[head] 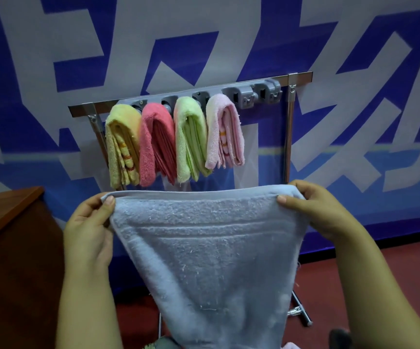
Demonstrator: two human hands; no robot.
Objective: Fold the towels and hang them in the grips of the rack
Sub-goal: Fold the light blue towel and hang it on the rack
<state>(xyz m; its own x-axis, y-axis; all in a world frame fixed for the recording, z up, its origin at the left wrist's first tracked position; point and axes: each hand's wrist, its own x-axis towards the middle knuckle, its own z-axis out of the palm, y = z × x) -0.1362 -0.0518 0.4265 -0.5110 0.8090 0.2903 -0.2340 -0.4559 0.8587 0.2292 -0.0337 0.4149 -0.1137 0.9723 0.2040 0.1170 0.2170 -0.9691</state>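
Both hands held a pale blue towel point(211, 248) up in front of the rack point(289, 137), below and nearer than its hanging row. Each hand's grip was closed on a top corner: the left hand point(87, 227) pinched the left corner with thumb on the near face, and the right hand point(317, 210) pinched the right corner the same way. Between the two grips the top edge ran level and fairly taut, left to right. From there the cloth narrowed downward, so its long axis hung vertical, with the lower end out of view at the frame's bottom.

It looked like thick terry: soft, limp, light enough for fingertips, not slippery, and sure to sag wherever it was unsupported. Corners or a folded edge seemed the sound places to hold it.

Above and beyond the grips, four folded towels hung side by side from the rack's holders: yellow towel point(123, 147), red towel point(157, 144), green towel point(191, 139) and pink towel point(225, 132). Right of the pink one, two grey holders point(259, 94) stood free. A wooden desk point(4, 210) lay left of the left grip.
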